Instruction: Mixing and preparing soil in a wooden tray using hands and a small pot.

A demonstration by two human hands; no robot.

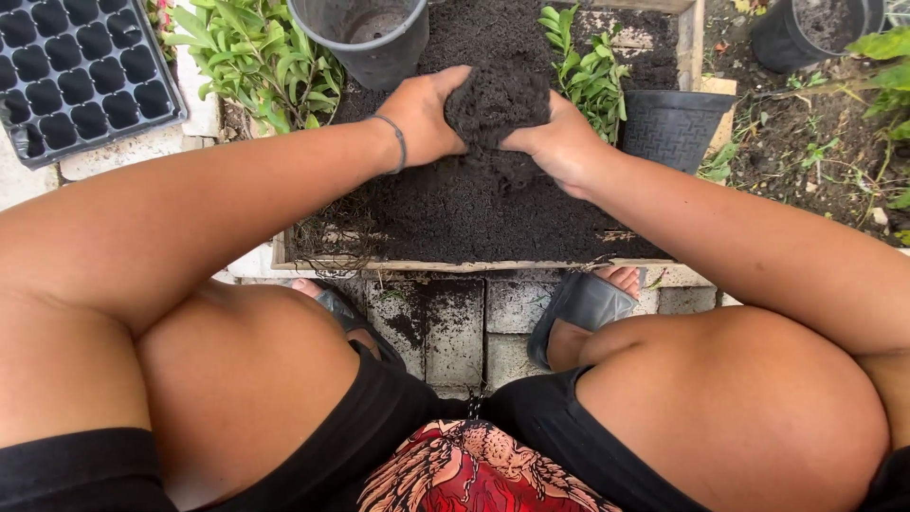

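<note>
Most of the fingers are buried: the left hand [422,118] and the right hand [559,142] press in from either side on a clump of dark soil [495,100], so only knuckles and thumbs show, fingers curled and clamped on the clump. The clump is held up between the palms, just above the soil bed, at about 12 o'clock from the person's knees.

The wooden planter box [427,265] is filled with loose black soil; its far end is cut off by the top edge. At 11 o'clock from the hands a grey plastic pot [365,43] stands in the box, its rim cut off, with what looks like some soil at the bottom. At 3 o'clock from the right hand a black square pot [675,128] sits, its contents not visible. At 1 o'clock, well apart, a round black pot [815,33] holds soil.

A black seedling tray [81,71] with empty cells lies at 10 o'clock. Leafy green plants [256,62] grow beside the grey pot, and a smaller plant [588,76] just behind the right hand. Grey sandals [578,308] rest on paving bricks [455,327].
</note>
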